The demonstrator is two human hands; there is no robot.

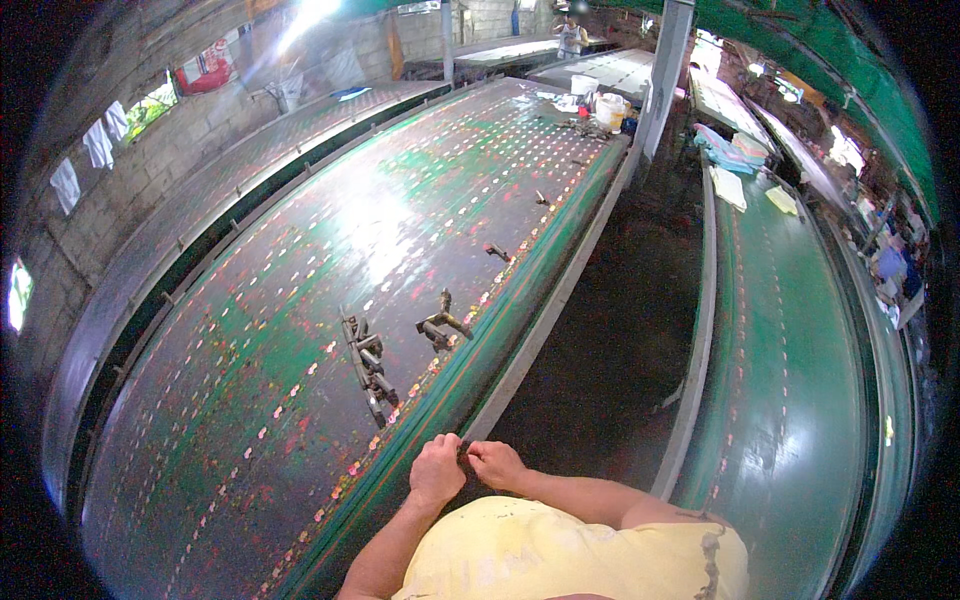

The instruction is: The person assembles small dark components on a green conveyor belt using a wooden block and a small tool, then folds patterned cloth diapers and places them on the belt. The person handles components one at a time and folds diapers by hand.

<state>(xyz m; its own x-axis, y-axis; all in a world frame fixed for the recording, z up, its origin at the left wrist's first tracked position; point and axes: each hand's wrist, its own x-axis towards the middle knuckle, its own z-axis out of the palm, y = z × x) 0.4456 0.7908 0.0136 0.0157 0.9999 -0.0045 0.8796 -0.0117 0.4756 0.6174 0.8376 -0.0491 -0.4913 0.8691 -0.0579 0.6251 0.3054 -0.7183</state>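
Note:
My left hand (pixel 437 468) and my right hand (pixel 497 464) meet in front of my body, just off the near edge of a long printing table (pixel 300 340). Both are closed, fingertips together around a small dark thing (pixel 464 452) too hidden to name. On the tabletop ahead of them lies a cluster of metal clamp-like pieces (pixel 368 365) in a slanting row. To its right is a small heap of similar metal parts (pixel 443 325). Farther along the same edge sit single metal pieces (pixel 497 252).
White and pale buckets (pixel 608 112) stand at the table's far end, near a grey post (pixel 665 90). A dark aisle (pixel 620 330) separates it from a green table (pixel 790 350) on my right, which bears folded cloths (pixel 730 150). Another person (pixel 571 38) is far back.

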